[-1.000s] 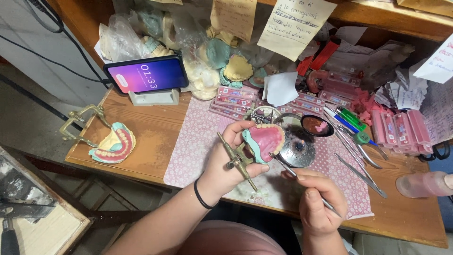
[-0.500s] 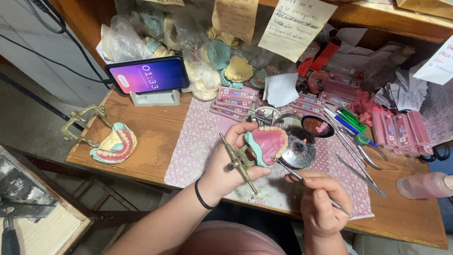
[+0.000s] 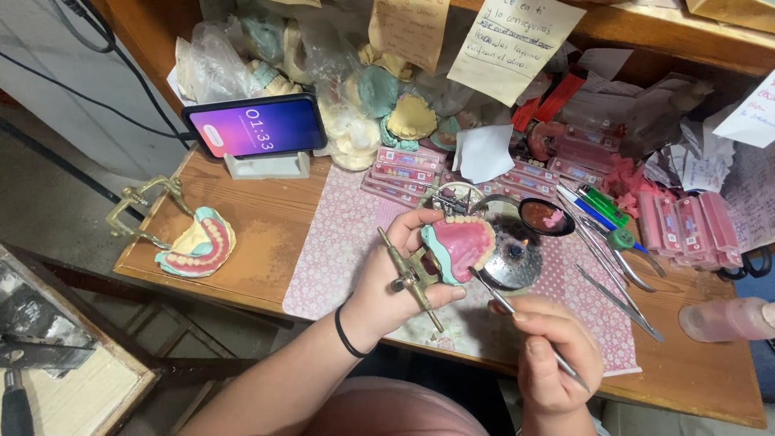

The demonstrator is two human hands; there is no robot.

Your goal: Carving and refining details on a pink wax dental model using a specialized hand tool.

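Left hand (image 3: 395, 278) grip closed on denture model (image 3: 458, 246) in brass articulator (image 3: 412, 278), held above patterned mat (image 3: 339, 242). Right hand (image 3: 553, 363) pinches metal instrument (image 3: 504, 305), tip at pink wax rim (teeth partly set, judging by gaps). Wooden desk (image 3: 258, 234) cluttered; second model (image 3: 196, 246) left of mat.

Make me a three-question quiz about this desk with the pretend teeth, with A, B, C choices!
1. Where is the phone? A on a stand at the back left of the desk; B in the left hand; C on the floor.
2. What colour are the gums on the held denture model? A pink; B black; C orange.
3. The right hand is: A empty; B holding a thin metal tool; C flat on the desk.

Answers: 1 A, it leans on a pale stand. 2 A, pink wax shows. 3 B, fingers close around it.
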